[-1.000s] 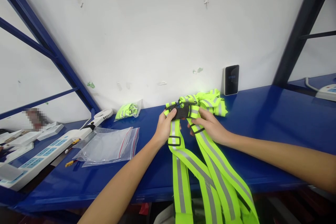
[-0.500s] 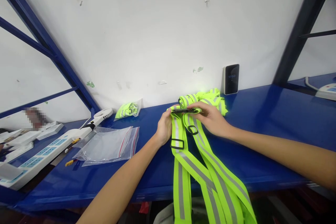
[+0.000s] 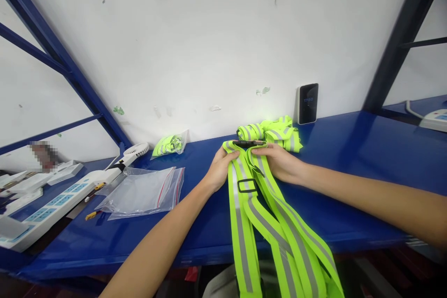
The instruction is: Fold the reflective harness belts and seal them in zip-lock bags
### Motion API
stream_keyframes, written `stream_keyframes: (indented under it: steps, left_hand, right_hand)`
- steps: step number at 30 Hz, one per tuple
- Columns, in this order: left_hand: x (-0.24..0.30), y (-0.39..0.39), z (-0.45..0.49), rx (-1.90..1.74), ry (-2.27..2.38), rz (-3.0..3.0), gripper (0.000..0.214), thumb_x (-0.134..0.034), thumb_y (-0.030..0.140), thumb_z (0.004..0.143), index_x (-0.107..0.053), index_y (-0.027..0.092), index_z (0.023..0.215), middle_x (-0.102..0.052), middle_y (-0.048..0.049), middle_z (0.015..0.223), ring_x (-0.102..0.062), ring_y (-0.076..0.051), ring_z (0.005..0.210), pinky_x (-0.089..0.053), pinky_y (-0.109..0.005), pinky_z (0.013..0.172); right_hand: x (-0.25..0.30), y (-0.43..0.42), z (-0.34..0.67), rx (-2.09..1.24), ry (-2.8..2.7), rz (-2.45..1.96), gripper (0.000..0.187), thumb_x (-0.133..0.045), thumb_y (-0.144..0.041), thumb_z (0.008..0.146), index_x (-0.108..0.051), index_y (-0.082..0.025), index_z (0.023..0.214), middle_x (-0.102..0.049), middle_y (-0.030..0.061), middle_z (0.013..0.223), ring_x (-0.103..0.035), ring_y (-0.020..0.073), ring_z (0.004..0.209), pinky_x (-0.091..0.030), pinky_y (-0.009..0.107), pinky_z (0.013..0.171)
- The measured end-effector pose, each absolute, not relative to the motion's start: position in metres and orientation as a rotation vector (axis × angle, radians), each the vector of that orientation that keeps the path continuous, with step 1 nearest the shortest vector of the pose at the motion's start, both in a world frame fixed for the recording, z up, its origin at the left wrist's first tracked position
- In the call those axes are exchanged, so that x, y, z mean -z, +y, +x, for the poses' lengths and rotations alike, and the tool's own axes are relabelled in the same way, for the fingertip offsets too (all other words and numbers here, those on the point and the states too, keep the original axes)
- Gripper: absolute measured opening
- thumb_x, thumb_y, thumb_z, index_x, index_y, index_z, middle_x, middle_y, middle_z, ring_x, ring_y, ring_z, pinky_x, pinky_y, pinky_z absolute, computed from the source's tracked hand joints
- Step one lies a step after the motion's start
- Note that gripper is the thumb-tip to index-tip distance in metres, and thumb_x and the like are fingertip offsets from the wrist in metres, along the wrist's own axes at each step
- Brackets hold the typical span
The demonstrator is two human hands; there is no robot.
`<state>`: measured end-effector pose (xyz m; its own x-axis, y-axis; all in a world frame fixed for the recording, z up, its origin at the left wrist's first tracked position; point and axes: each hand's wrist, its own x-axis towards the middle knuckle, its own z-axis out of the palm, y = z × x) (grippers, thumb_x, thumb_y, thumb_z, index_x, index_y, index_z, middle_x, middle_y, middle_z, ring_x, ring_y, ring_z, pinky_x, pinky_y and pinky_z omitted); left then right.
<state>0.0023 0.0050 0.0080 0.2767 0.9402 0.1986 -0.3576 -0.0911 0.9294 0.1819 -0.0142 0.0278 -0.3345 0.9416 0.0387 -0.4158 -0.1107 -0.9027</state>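
A neon yellow-green reflective vest with grey stripes (image 3: pixel 268 214) lies across the blue shelf top (image 3: pixel 349 205), its long straps hanging over the front edge. My left hand (image 3: pixel 220 169) grips the left strap near the top. My right hand (image 3: pixel 279 163) holds the neighbouring strap, with the thin black buckle (image 3: pixel 247 142) seen edge-on between both hands. A black rectangular slider (image 3: pixel 247 186) sits on the straps below them. The rest of the vest (image 3: pixel 268 132) lies bunched behind my hands.
A sealed bag with folded neon fabric (image 3: pixel 169 145) and open clear zip bags (image 3: pixel 139 193) lie to the left. Farther left are white power strips (image 3: pixel 59 200) and a small white fan (image 3: pixel 136 150). A black device (image 3: pixel 308 103) stands against the white wall.
The black buckle has turned from face-on to edge-on. My right hand has moved down onto the strap, and the straps lie flatter and closer together.
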Motion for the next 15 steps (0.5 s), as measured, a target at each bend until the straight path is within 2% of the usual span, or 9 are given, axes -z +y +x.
stream_keyframes:
  steps: [4,9,15]
  left_hand:
    - [-0.0109,0.0029,0.0021,-1.236,0.667,1.200,0.038,-0.075,0.025,0.073,-0.060,0.021,0.108,-0.069,-0.0016,0.097,-0.066,-0.019,0.091,-0.050,-0.034,0.088]
    - [-0.0134,0.0004,0.0023,-1.221,0.621,1.256,0.037,-0.075,0.023,0.073,-0.058,0.022,0.106,-0.065,0.0004,0.094,-0.065,-0.017,0.085,-0.051,-0.031,0.083]
    - [-0.0122,0.0006,0.0021,-1.260,0.652,1.345,0.041,-0.079,0.026,0.071,-0.057,0.023,0.106,-0.063,0.0008,0.096,-0.063,-0.015,0.085,-0.051,-0.030,0.083]
  right_hand:
    - [-0.0306,-0.0131,0.1827,-1.682,-0.960,-0.753,0.042,-0.072,-0.009,0.072,-0.066,-0.022,0.111,-0.075,0.0031,0.091,-0.071,0.0211,0.081,-0.057,0.037,0.080]
    - [-0.0308,-0.0133,0.1834,-1.716,-0.946,-0.741,0.056,-0.071,-0.003,0.069,-0.062,-0.023,0.120,-0.075,0.0019,0.088,-0.071,0.0180,0.075,-0.058,0.033,0.074]
    - [-0.0269,-0.0131,0.1839,-1.730,-1.015,-0.735,0.054,-0.071,-0.004,0.068,-0.064,-0.021,0.119,-0.075,0.0029,0.084,-0.072,0.0222,0.079,-0.059,0.039,0.079]
